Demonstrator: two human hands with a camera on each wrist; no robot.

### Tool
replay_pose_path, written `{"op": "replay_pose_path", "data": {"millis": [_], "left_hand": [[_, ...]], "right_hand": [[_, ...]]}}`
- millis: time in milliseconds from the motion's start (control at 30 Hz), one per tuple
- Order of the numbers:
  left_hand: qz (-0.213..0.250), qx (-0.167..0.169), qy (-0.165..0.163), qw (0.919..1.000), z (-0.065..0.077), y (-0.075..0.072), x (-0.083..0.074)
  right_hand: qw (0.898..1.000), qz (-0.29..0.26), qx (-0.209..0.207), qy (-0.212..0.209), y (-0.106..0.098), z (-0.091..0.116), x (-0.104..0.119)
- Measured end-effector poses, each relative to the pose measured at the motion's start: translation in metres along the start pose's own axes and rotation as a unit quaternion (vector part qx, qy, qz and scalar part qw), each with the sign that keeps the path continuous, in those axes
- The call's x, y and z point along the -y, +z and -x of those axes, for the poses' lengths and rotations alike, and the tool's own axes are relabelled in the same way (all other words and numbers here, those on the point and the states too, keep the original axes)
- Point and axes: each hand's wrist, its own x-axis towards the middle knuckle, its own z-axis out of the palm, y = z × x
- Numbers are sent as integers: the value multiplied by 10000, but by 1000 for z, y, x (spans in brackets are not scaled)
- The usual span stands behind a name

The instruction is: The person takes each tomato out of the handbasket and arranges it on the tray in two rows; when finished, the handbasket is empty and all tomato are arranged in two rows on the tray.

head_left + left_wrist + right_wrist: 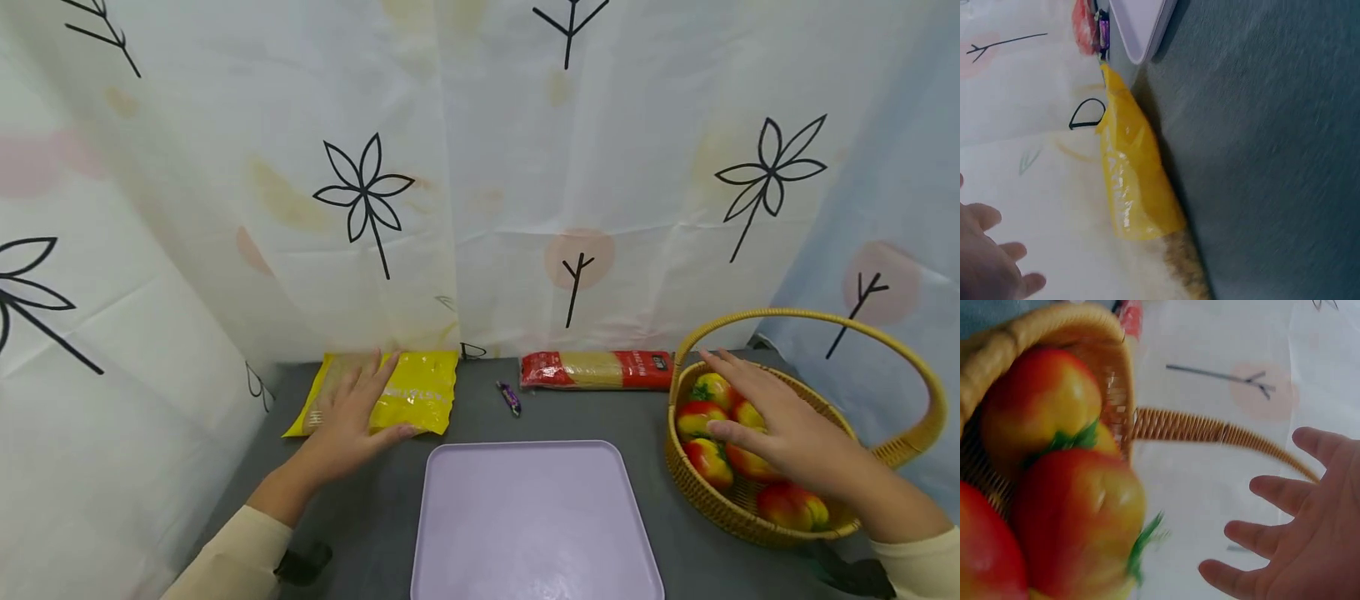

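My left hand (347, 423) is above a shiny yellow bag (416, 390), fingers straight, holding nothing. In the left wrist view the same hand (988, 262) is apart from the bag (1135, 169), whose see-through end shows brownish contents. Over a wicker basket (701, 500) at the right, my right hand (783, 429) is spread and hides part of what lies inside. The basket holds several red-and-yellow fruits (787, 506) with green leafy tops. In the right wrist view my right hand (1307, 531) grips nothing, near the basket's arched handle (1179, 426).
A pale purple tray (532, 517) lies at the front middle of the grey table (360, 533). Behind it are a small purple wrapped candy (509, 399) and a red packet of what looks like dry noodles (596, 370). A patterned white curtain (495, 167) surrounds the table.
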Motion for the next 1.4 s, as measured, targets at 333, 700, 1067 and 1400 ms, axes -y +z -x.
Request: {"op": "replay_pose_path", "data": {"millis": [333, 700, 1067, 1400], "left_hand": [[2981, -65, 483, 9533, 18, 37, 8], [5395, -37, -581, 8400, 34, 78, -5], [5218, -527, -1756, 8331, 49, 98, -1], [4992, -133, -1831, 8468, 49, 108, 8]], "right_hand": [[9974, -590, -340, 252, 13, 25, -40], [9904, -597, -640, 1066, 37, 47, -50], [9883, -282, -1107, 1012, 53, 55, -55], [9828, -192, -1324, 1276, 53, 52, -46]]}}
